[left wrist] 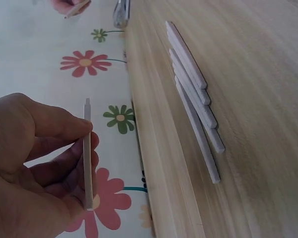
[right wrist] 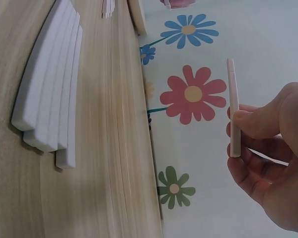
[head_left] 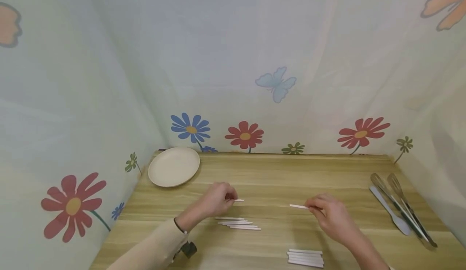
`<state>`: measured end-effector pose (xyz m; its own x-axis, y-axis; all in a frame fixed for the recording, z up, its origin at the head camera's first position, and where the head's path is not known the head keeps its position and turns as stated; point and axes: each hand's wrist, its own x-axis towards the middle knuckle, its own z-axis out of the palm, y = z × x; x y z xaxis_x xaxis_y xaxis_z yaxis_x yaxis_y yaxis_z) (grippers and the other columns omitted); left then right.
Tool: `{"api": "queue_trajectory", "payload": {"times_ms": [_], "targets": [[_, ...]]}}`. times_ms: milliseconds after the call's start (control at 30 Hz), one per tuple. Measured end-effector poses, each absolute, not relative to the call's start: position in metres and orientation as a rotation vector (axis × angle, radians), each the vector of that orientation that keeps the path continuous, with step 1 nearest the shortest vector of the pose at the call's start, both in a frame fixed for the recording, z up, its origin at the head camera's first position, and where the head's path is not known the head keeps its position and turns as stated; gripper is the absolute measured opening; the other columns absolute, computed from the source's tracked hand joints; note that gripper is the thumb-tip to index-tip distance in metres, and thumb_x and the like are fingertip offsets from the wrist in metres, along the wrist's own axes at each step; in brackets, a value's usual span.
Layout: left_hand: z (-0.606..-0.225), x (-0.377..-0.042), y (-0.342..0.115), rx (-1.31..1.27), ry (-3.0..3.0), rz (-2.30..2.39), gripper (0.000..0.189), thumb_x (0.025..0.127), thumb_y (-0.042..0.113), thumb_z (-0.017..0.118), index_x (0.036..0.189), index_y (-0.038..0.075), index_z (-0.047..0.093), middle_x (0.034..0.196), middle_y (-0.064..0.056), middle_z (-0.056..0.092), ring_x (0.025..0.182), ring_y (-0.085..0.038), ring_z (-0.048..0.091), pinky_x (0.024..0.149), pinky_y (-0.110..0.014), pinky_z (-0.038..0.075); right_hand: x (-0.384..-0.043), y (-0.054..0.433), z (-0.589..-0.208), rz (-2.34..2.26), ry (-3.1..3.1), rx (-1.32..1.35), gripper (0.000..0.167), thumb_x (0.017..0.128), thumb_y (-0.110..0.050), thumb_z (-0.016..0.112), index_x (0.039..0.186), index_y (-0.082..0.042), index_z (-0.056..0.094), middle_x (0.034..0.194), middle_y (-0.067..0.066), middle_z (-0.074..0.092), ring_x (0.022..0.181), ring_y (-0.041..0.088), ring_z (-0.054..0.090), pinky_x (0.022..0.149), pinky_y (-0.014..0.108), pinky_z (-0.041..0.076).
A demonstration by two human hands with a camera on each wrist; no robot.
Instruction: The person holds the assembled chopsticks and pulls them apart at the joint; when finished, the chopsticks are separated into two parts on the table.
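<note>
My left hand (head_left: 219, 198) is raised over the table, pinching a slim white stick (left wrist: 88, 168) between thumb and fingers. In the head view only this stick's right end shows past the fingertips. Across from it, my right hand (head_left: 331, 215) pinches a similar white stick (head_left: 298, 206), which points left toward the other hand. Below the left hand, several white sticks (head_left: 244, 227) lie in a staggered, slightly fanned row. A tighter stack of white sticks (head_left: 305, 258) lies side by side near the front edge, left of the right forearm.
A round cream plate (head_left: 174, 167) sits at the back left corner. On the right lie a pale spatula (head_left: 391, 211) and two whisks (head_left: 398, 203) with dark handles. A curtain (head_left: 233, 60) printed with flowers and butterflies encloses the wood-grain table (head_left: 262, 173).
</note>
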<state>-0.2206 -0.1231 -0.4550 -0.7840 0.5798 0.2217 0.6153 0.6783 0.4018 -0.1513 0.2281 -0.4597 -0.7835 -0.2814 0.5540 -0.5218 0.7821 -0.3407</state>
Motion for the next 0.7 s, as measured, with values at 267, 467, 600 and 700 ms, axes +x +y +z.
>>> {"api": "queue_trajectory", "payload": {"times_ms": [267, 467, 600, 700], "targets": [[-0.4582, -0.2202, -0.1254, -1.014, -2.8, -0.723, 0.007, 0.078, 0.003, 0.069, 0.08, 0.009, 0.072, 0.072, 0.004, 0.061, 0.064, -0.004, 0.051, 0.059, -0.018, 0.044, -0.146, 0.2287, -0.4614, 0.69, -2.479, 0.629, 0.025, 0.073, 0.002, 0.08, 0.084, -0.019, 0.073, 0.086, -0.012, 0.068, 0.078, 0.003, 0.06, 0.062, 0.022, 0.051], [-0.461, -0.221, -0.1269, -1.019, -2.79, -0.736, 0.01, 0.076, 0.002, 0.067, 0.081, 0.009, 0.073, 0.072, 0.004, 0.062, 0.065, -0.005, 0.052, 0.06, -0.019, 0.045, -0.1428, 0.2295, -0.4643, 0.713, -2.481, 0.648, 0.026, 0.072, 0.001, 0.08, 0.084, -0.021, 0.073, 0.085, -0.014, 0.067, 0.076, -0.001, 0.058, 0.061, 0.02, 0.05], [-0.4625, -0.2214, -0.1271, -1.028, -2.803, -0.739, 0.01, 0.076, 0.002, 0.068, 0.082, 0.009, 0.073, 0.073, 0.004, 0.063, 0.066, -0.004, 0.053, 0.06, -0.018, 0.045, -0.1416, 0.2301, -0.4667, 0.695, -2.449, 0.681, 0.029, 0.07, 0.002, 0.081, 0.082, -0.022, 0.072, 0.084, -0.014, 0.067, 0.075, -0.001, 0.058, 0.061, 0.019, 0.05], [-0.4637, -0.2218, -0.1276, -1.032, -2.813, -0.745, 0.011, 0.076, 0.002, 0.068, 0.083, 0.008, 0.074, 0.073, 0.004, 0.062, 0.066, -0.004, 0.053, 0.06, -0.018, 0.045, -0.1406, 0.2297, -0.4682, 0.692, -2.43, 0.708, 0.03, 0.068, 0.003, 0.081, 0.082, -0.022, 0.072, 0.084, -0.014, 0.068, 0.075, -0.001, 0.059, 0.062, 0.017, 0.049]]}}
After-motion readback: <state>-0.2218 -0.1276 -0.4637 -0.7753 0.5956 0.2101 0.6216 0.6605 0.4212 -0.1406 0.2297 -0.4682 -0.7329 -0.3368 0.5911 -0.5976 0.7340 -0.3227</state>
